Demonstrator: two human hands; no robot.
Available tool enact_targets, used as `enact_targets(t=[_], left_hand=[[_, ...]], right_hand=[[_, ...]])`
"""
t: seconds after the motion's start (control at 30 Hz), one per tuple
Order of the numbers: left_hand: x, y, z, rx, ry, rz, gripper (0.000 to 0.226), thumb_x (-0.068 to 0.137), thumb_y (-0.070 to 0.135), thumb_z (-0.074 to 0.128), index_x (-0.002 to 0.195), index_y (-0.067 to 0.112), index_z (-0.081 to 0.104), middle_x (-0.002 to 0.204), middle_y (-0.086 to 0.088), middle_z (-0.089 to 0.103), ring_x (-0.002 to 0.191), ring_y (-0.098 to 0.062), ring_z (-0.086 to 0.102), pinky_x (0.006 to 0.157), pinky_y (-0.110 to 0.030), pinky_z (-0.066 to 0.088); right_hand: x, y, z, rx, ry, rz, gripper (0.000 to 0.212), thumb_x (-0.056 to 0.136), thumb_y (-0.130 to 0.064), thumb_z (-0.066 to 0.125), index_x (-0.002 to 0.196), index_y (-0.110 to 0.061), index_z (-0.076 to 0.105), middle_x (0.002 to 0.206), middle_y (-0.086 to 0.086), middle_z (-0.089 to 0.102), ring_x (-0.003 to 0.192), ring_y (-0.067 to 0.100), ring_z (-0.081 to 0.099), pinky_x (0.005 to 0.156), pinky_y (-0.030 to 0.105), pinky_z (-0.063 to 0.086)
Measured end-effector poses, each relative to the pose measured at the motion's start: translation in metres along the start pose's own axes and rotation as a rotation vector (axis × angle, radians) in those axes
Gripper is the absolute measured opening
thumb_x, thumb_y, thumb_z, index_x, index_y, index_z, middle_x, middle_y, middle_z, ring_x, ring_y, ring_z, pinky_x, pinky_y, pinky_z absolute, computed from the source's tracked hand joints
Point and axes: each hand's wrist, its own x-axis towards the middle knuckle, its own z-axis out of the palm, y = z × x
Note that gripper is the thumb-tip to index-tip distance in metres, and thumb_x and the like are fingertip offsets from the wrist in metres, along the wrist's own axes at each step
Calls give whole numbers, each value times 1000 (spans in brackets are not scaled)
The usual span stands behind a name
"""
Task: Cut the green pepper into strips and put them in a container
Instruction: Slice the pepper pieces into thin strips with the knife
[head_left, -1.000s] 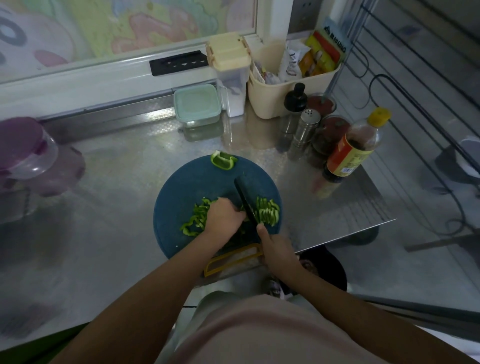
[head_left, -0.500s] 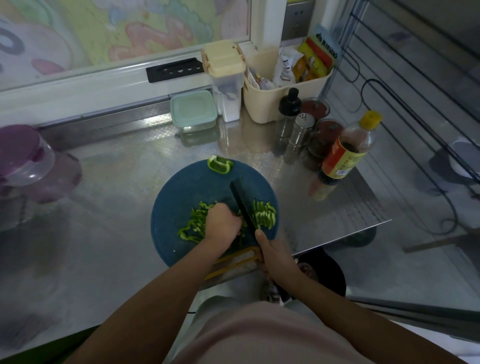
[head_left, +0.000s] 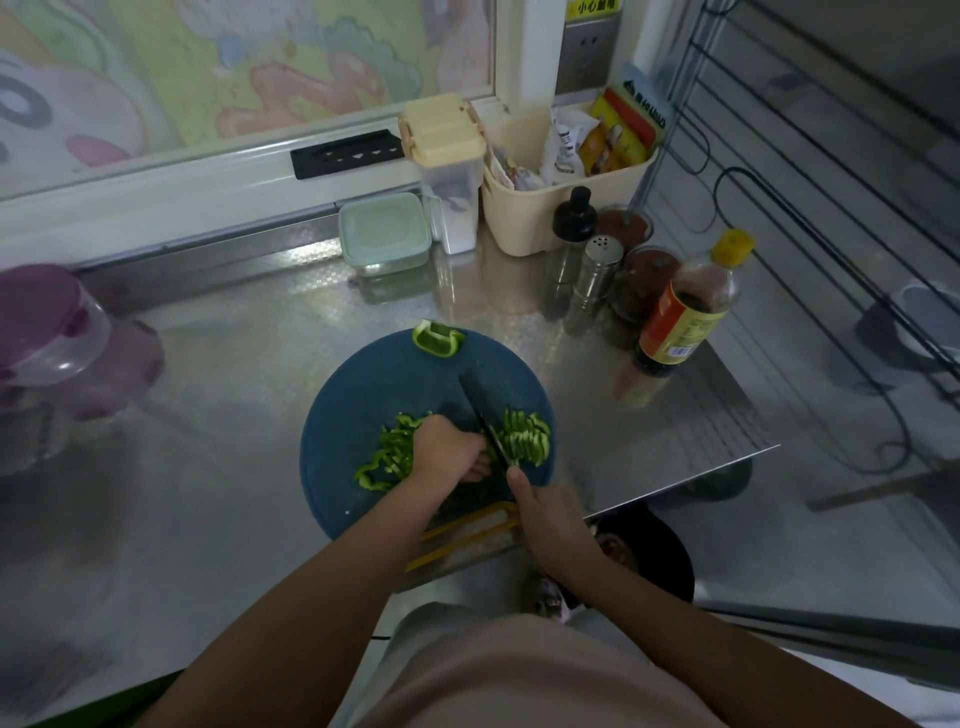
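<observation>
A round blue cutting board (head_left: 358, 415) lies on the steel counter. Cut green pepper strips (head_left: 387, 457) are piled left of my left hand, and a neat row of strips (head_left: 527, 436) lies right of the knife. One uncut pepper chunk (head_left: 438, 339) sits at the board's far edge. My left hand (head_left: 449, 449) has its fingers curled down on a pepper piece that it hides. My right hand (head_left: 545, 525) grips the handle of a black knife (head_left: 480, 405), blade down between my left hand and the row of strips.
A lidded mint container (head_left: 384, 231) stands at the back by a white canister (head_left: 447, 166) and a cream caddy (head_left: 566, 202). Shakers, jars and a sauce bottle (head_left: 685, 306) crowd the right. A purple-lidded tub (head_left: 47, 322) sits far left. The counter edge drops off at the right.
The view has shifted slightly. Both hands stay in the same place on the board, the knife blade still beside my left hand's fingers.
</observation>
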Motion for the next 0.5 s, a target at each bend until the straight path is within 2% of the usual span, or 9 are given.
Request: enact_targets(t=[0.07,0.2,0.33,0.5], left_hand=[[0,1,-1,-73,-44,-66,14,88,3,56,80,-8,62,66,-15,62,55,-22,61,48,-26,53],[2,0,-1,-98,-39,-66,16,89,1,56,91,-12,63,65,-15,61,54,-22,60,44,-24,53],[4,0,-1,-109,-62,-64,14,89,1,56,92,-11,63,67,-14,62,54,-21,61,47,-24,53],[6,-2,-4,-149,-74,-82,15,90,-1,54,95,-12,61,68,-15,62,57,-22,61,46,-24,54]], right_hand=[[0,-3,-1,-20,0,3,59,100,-44,29,50,-13,35,51,2,38,51,13,39,54,32,28],[4,-5,-3,-17,-34,30,60,99,-46,27,50,-13,34,52,3,38,52,15,40,58,31,29],[6,-5,-4,-1,-41,52,60,99,-47,25,51,-13,33,53,4,37,52,16,39,54,31,27],[15,-5,-3,27,-140,162,50,96,-53,25,66,-18,45,66,4,48,62,20,46,66,34,40]])
